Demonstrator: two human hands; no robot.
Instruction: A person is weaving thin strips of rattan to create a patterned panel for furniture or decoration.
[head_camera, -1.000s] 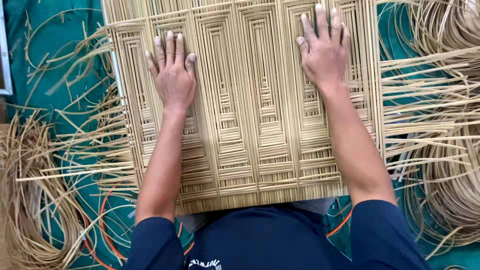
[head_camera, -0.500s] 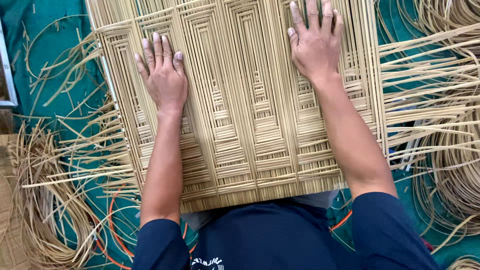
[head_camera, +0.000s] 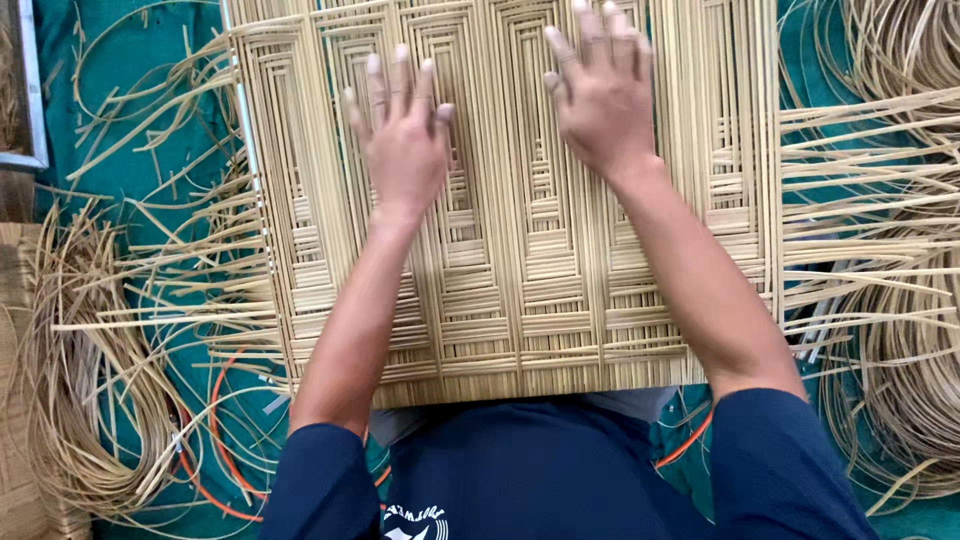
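packages: none anywhere in view
labels: none on anything here
signs: none
screens: none
printed mark: small white emblem on the dark blue shirt (head_camera: 530, 470), bottom edge, partly cut off

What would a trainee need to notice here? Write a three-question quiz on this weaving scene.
1. True or false: both hands lie flat, fingers spread, on the woven rattan mat.
2. Which lies nearer the coiled rattan strips on the teal cloth: A) left hand, B) right hand?
3. Fill in: the thin cord looping beside the mat's near corner is coloured ____.

Key: 1 true; 2 A; 3 orange.
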